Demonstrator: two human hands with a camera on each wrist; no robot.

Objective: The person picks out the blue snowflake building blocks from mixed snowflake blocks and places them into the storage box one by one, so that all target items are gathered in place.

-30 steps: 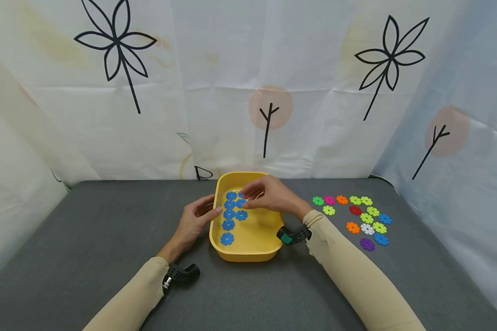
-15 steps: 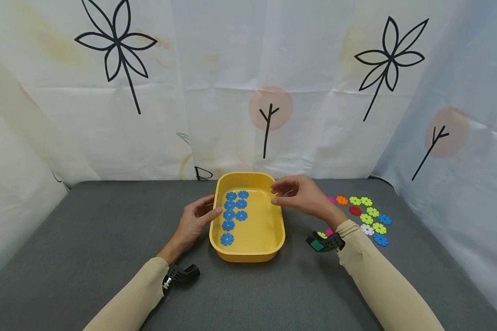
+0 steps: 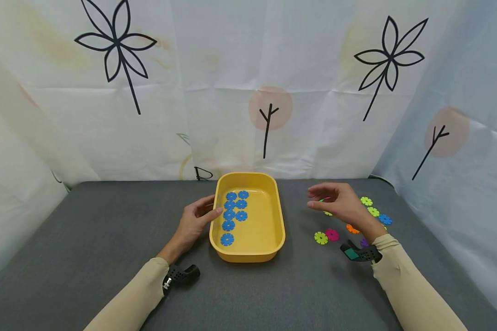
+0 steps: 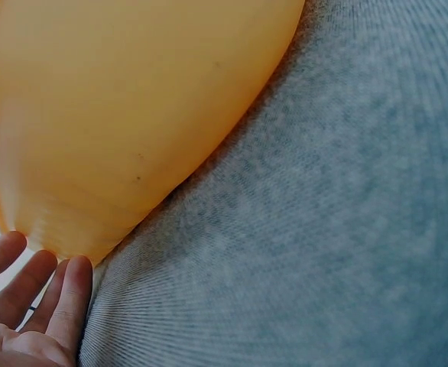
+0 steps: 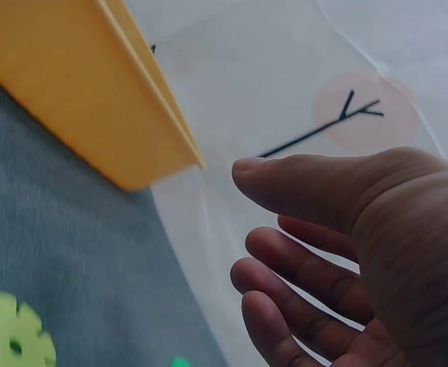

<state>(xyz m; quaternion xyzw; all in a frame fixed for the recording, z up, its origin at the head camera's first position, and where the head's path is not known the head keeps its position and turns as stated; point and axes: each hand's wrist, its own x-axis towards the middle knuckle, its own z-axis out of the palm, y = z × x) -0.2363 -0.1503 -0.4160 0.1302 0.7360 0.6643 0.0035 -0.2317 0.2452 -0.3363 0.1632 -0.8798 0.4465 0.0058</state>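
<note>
A yellow tub [image 3: 269, 248] stands mid-table, with several blue flower-shaped discs [image 3: 228, 225] lying along its left side. My left hand [image 3: 194, 220] holds the tub's left wall, thumb over the rim and fingers against the outside; those fingertips [image 4: 77, 267] touch the wall in the left wrist view. To the right of the tub, my right hand [image 3: 341, 202] hovers over loose flower discs and hides some of them. Its fingers are loosely bent, thumb apart, with nothing between them. Under it peeks a yellow-green disc [image 5: 10, 336] in the right wrist view.
Loose discs lie on the grey table [image 3: 107, 239] at the right: a yellow-green disc [image 3: 320, 237] beside a pink disc [image 3: 332, 234], an orange disc [image 3: 352, 228] and a blue disc [image 3: 384, 219]. A patterned white cloth [image 3: 314, 138] hangs behind.
My right hand has left the tub and moved right, over the loose discs. A blue disc it covered at the tub's far side now shows. The left hand stays put.
</note>
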